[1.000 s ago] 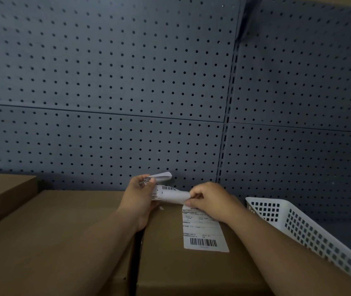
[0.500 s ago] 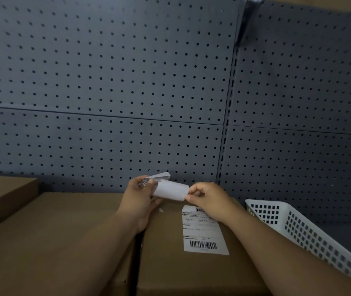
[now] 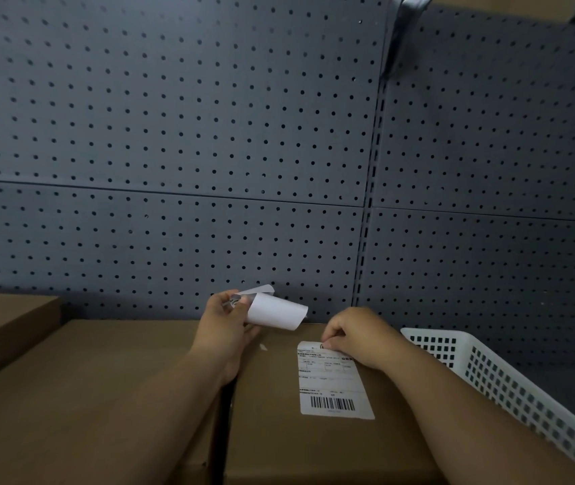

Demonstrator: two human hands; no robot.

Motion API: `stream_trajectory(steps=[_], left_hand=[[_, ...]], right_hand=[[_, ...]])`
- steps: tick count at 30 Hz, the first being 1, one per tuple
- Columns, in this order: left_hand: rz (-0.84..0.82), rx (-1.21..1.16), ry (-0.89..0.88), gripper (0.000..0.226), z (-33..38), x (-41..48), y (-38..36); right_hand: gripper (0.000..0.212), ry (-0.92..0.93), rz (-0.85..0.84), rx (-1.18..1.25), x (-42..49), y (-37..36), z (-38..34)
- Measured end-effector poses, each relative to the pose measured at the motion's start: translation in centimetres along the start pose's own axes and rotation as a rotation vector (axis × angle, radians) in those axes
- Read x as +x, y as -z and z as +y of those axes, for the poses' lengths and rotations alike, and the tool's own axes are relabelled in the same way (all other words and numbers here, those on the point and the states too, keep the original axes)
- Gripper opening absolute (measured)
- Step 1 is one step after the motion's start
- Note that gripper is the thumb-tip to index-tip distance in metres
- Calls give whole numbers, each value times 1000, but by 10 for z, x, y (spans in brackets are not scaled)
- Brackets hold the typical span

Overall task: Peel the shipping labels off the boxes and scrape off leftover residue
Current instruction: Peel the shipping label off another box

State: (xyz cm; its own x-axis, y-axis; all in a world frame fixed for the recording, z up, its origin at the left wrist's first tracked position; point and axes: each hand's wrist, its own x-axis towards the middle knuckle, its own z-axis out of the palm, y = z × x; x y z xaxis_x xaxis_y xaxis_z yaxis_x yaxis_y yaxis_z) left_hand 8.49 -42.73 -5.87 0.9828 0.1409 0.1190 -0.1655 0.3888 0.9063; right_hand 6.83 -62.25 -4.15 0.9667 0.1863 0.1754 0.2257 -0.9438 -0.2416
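Peeling: left hand (image 3: 224,323) gripping peeled label (image 3: 277,312), right hand (image 3: 354,336) pinching stuck label (image 3: 335,383) near box (image 3: 279,439)'s far edge. I am planning a slow lift.

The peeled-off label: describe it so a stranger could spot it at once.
Start at the grey pegboard wall, then drop to the left hand before it. The peeled-off label curls blank-side out in that hand, unlike the printed label stuck flat on the box.
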Motion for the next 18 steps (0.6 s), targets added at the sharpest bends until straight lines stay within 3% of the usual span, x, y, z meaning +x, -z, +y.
stream_trajectory(steps=[18], left_hand=[[-14,76,53,36,-3,1,-1]], right_hand=[[17,98,23,-70,-3,-1,-8]])
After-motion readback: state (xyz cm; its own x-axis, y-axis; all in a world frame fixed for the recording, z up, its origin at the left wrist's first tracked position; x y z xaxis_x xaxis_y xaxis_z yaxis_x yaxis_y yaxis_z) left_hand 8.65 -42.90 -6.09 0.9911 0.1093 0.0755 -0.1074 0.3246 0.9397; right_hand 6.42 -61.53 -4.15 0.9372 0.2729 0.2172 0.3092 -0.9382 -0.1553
